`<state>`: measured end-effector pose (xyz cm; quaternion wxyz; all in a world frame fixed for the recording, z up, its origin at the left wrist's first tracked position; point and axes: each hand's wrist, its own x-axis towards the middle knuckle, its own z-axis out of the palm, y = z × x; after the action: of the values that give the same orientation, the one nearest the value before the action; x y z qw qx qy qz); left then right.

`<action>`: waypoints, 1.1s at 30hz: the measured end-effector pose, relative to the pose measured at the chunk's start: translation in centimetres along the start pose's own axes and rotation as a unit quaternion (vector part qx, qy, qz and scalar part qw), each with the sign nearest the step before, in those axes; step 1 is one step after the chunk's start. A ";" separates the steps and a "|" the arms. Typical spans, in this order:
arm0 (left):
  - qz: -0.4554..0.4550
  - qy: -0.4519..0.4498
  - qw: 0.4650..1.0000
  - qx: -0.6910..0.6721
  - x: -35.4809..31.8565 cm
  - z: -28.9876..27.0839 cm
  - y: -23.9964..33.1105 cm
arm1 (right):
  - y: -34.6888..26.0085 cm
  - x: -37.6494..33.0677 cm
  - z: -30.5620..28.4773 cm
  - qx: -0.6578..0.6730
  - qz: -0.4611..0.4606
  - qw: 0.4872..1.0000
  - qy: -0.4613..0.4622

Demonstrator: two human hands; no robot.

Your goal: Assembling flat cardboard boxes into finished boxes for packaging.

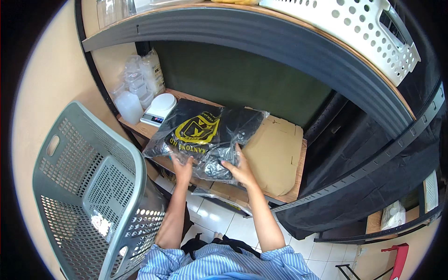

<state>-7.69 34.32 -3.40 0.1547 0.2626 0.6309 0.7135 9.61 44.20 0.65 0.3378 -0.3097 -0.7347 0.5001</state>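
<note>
Black folded shirt with a yellow badge, sealed in a clear shiny plastic bag [205, 135], lying flat on the wooden shelf board [298, 186]. Under its right part, a flattened brown cardboard sheet [275, 158]. Left hand [182, 167] on the near edge of the bag, fingers curled over the crinkly plastic, thumb underneath, pinching it. Right hand [240, 169] just beside, palm down on the bag, fingers spread and pressing on the plastic, thumb tucked at the edge; hard to say if really gripping or only pressing. Both bare forearms coming up from blue striped sleeves [219, 263] at the bottom.

Behind the bag on the left, a small white kitchen scale with a round plate [159, 109], just next to the bag's far corner. Further left, a stack of clear plastic tubs [135, 88] against the wall. Big grey plastic laundry basket with many holes [88, 191] down on the left, near the left arm, tipped on its side. Up high, a white plastic basket with round holes [359, 32] on the top shelf. White tiled floor [224, 224] below.
</note>
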 end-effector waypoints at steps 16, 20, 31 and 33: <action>-0.191 -0.155 0.966 0.084 -16.9 -6.8 -4.6 | 25.3 -21.2 -1.1 0.028 0.362 0.926 0.105; -0.244 -0.177 0.944 0.132 -18.7 -8.8 -4.3 | 28.4 -19.1 -1.6 0.077 0.535 0.816 0.203; -0.267 -0.270 0.909 0.171 -22.3 -11.9 -4.9 | 34.4 -20.0 -3.6 0.202 0.654 0.706 0.182; -0.270 -0.242 0.916 0.172 -23.0 -12.9 -5.2 | 34.2 -18.4 -2.9 0.203 0.684 0.683 0.158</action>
<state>3.15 11.89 -13.50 0.4414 0.2697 0.7344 0.4396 26.58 41.64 -34.25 0.0672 -0.7243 -0.1351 0.6728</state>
